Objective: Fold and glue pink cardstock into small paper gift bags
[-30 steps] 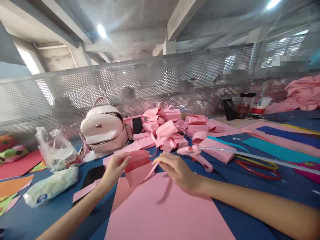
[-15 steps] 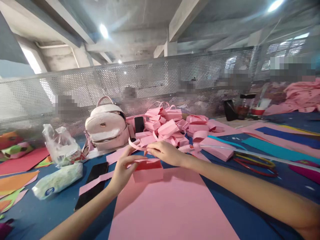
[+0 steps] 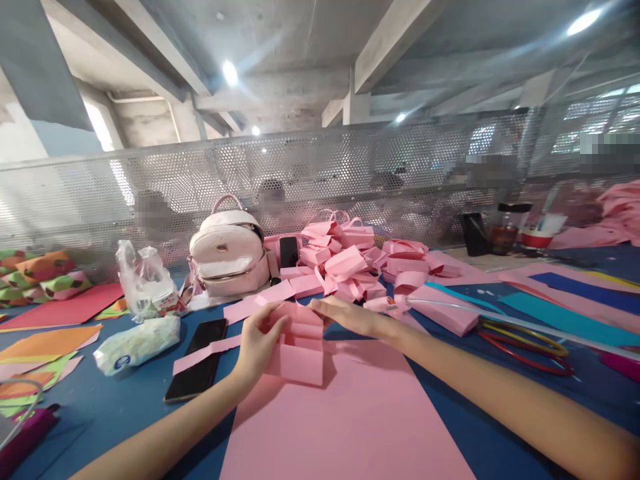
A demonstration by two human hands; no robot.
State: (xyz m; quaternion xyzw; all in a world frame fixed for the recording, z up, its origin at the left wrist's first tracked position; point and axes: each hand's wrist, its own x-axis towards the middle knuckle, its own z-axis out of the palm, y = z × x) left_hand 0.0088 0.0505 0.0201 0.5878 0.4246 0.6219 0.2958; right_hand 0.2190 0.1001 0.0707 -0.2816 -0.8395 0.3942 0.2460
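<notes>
Between my two hands is a small pink folded box [image 3: 301, 363], tilted so its creased panels face me. My left hand [image 3: 261, 339] grips its left side, thumb bent over the near face and fingers behind. At its upper right edge, my right hand [image 3: 345, 316] pinches the box, with some fingertips hidden behind it. Beneath them a large flat pink sheet [image 3: 350, 427] covers the near part of the blue table. A narrow pink strip [image 3: 203, 357] lies by my left wrist, across a black phone [image 3: 197, 383].
A heap of pink folded pieces [image 3: 345, 257] rises beyond my hands, beside a pale backpack [image 3: 227, 257]. To the left are a plastic bag [image 3: 145, 283] and a tissue pack [image 3: 137, 345]. Glue gun [image 3: 387, 303] and coiled cords [image 3: 525, 347] lie right. A perforated metal screen [image 3: 320, 160] stands behind.
The box has tipped up, turning its folded panels toward me. The pink loop that stood above my fingers no longer shows there. My view has swung slightly left.
</notes>
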